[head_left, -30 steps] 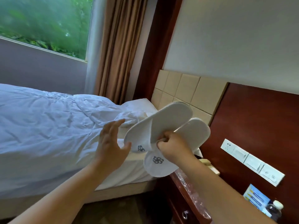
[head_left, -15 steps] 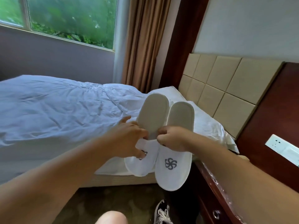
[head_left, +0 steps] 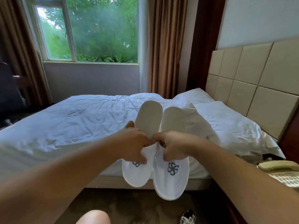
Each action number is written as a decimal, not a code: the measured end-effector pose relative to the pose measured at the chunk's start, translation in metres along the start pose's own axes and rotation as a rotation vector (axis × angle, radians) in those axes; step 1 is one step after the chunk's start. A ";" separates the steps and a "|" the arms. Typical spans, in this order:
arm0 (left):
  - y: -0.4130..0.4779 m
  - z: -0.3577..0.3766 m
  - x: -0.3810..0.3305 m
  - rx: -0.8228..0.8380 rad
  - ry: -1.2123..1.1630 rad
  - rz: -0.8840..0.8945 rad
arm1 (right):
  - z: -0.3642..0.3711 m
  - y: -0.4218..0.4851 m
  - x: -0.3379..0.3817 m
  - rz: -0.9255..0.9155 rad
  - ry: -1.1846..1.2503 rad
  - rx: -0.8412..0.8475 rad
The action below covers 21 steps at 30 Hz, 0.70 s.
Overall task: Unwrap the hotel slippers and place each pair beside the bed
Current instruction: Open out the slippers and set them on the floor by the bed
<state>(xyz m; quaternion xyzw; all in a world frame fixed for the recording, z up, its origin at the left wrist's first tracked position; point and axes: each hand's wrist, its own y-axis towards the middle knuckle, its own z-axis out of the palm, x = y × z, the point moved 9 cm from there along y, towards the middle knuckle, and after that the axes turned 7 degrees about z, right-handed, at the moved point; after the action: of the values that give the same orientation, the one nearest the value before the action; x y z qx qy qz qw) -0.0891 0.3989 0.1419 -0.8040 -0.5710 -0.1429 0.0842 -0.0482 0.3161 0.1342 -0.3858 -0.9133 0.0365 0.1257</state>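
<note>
White terry slippers (head_left: pixel 161 152) hang unwrapped, one pinched in each grip, left hand (head_left: pixel 134 143) and right hand (head_left: pixel 174 147) touching; next, lowering them to the carpet (head_left: pixel 129 206) below, beside the bed (head_left: pixel 72 123).

Hands (head_left: pixel 134 144) grip 2 slippers (head_left: pixel 170 175) (over bed (head_left: pixel 72 123)).
</note>
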 end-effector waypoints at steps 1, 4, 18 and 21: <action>-0.001 -0.003 -0.012 -0.001 0.045 0.026 | 0.002 -0.005 0.002 -0.026 0.001 -0.002; -0.011 -0.002 -0.024 0.066 -0.047 -0.015 | 0.006 -0.023 0.003 -0.090 0.024 -0.029; -0.066 0.004 -0.017 0.082 -0.413 -0.219 | 0.029 -0.082 0.021 -0.153 0.049 0.009; -0.071 0.009 -0.015 0.115 -0.455 -0.189 | 0.031 -0.084 0.031 -0.135 -0.018 0.008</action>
<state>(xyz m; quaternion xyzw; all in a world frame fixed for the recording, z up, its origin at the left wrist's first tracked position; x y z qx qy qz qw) -0.1599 0.4119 0.1260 -0.7524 -0.6551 0.0672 -0.0144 -0.1349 0.2804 0.1236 -0.3223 -0.9382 0.0351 0.1211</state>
